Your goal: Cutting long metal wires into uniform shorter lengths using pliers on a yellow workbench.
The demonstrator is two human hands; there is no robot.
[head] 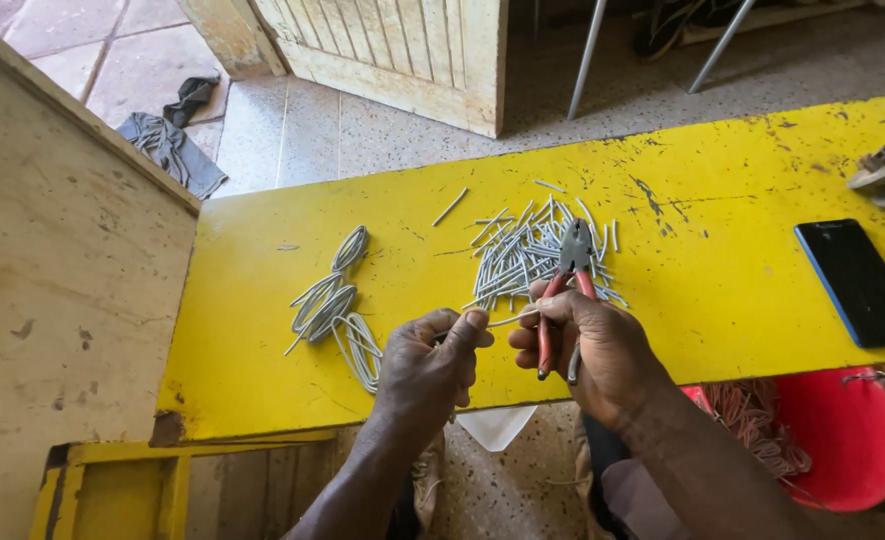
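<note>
Left hand (431, 362): at 6 o'clock of the frame, fingers curled shut, thumb and forefinger pinched on the near end of a thin grey wire piece (511, 318).
Wire piece: runs from the left fingertips toward 3 o'clock, over to the right hand; short, pale, roughly level.
Right hand (591, 345): just beside the left, at its 3 o'clock. Closed round the red handles of a pair of pliers (569, 283); thumb side also touches the far end of the wire piece.
Pliers: head points to 12 o'clock, over the near edge of the cut pile; handles drop toward 6 o'clock through the fist. Whether the nose is parted or closed cannot be told.
Cut pile (533, 255): many short grey wire lengths, scattered loosely, at 12 o'clock of the right hand, a few strays toward 11 o'clock.
Wire coils (335, 305): looped uncut grey wire, at 10 o'clock of the left hand, lying flat.
Yellow bench (723, 290): scuffed painted board carrying all of this; both hands hang over its near edge.
Phone (860, 282): dark slab, screen up, at 3 o'clock on the bench, well apart from the hands.
Red bucket (848, 435): below the bench edge at 4 o'clock, reddish stripped strands at its rim.
Wooden panel (63, 280): pale board at 9 o'clock.
Grey cloth (173, 148): on the floor at 11 o'clock.
</note>
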